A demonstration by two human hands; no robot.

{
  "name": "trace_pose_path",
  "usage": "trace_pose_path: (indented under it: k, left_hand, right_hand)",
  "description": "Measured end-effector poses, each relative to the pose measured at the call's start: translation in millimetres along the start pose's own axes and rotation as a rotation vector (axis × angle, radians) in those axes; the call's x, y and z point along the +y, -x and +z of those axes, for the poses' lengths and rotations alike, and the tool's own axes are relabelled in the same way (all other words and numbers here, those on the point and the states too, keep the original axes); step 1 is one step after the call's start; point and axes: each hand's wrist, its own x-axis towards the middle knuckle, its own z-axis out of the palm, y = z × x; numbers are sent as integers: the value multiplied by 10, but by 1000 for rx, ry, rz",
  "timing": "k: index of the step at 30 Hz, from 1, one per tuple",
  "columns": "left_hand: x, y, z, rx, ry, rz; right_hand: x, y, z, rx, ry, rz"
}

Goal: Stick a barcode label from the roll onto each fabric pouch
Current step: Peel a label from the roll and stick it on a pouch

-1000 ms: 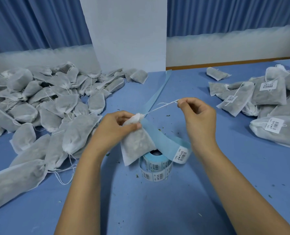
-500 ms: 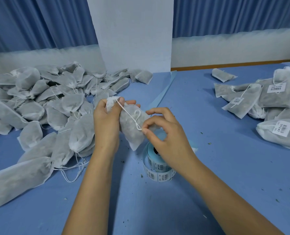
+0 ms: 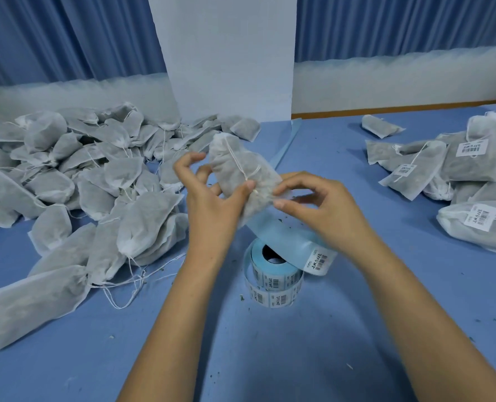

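As my forearms reach out over the blue table (image 3: pixel 270 358), the label roll (image 3: pixel 273 274) is the closest thing to me, sitting on its flat side between my arms with the core hole facing up and barcode labels showing around its outer wrap. A pale blue backing strip (image 3: pixel 287 230) comes off the roll and bends out to the right, where one label (image 3: pixel 318 261) sits on the bend. The strip then runs back under my hands and away toward the far side of the table.

Above the roll I hold one pouch (image 3: pixel 235 166) in the air, tilted, with its gathered neck pointing up and away from me. My left hand (image 3: pixel 212 198) clamps it, thumb pressed on the front near the bottom and fingers behind the fabric, while the forefinger curls free above. My right hand (image 3: pixel 319 204) pinches the pouch's lower right edge between thumb and forefinger, and its other fingers are loosely bent. A white drawstring (image 3: pixel 238 163) runs down the pouch's front to a knot beside my left thumb. I see no label on the face turned toward me.

Farther left, the unlabelled pouches (image 3: pixel 96 175) lie in a wide heap, their strings trailing onto the table. Farther right, well apart from that heap, the labelled pouches (image 3: pixel 458 169) lie stacked with white barcode stickers facing up. Beyond them a white panel (image 3: pixel 226 53) stands upright at the table's far edge, and a blue curtain (image 3: pixel 67 33) hangs behind it.
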Motion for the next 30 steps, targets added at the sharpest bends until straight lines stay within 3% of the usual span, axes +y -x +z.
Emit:
trace_pose_path:
  k: [5,7,11,14,18,21,27,30]
  left_hand:
    - [-47,-35,-96,82,-185,79]
    - [-69,-40,-104,79,-173,99]
    - [-77,-35,-57,4,-227,97]
    - [-112,-16,0,-145,-396,245]
    - [-161,36,51,-390,-453,315]
    - [-178,59,76,-469,-446,297]
    - [-223,31,65,-276,-483,302]
    - [-241,12,50,-199,-496,325]
  right_hand:
    - [71,56,-636,-587,398,373]
    - [115,88,-617,-722,455,427]
    - [122,32,-453,-471,277,297]
    - [180,-10,-291,-237,53,293]
    - [249,-25,-85,-41,-3,288]
    - [262,-29,-19,52,-94,301]
    - [253,-31,-56,-67,-367,335]
    - [247,-25,-58,16,-388,371]
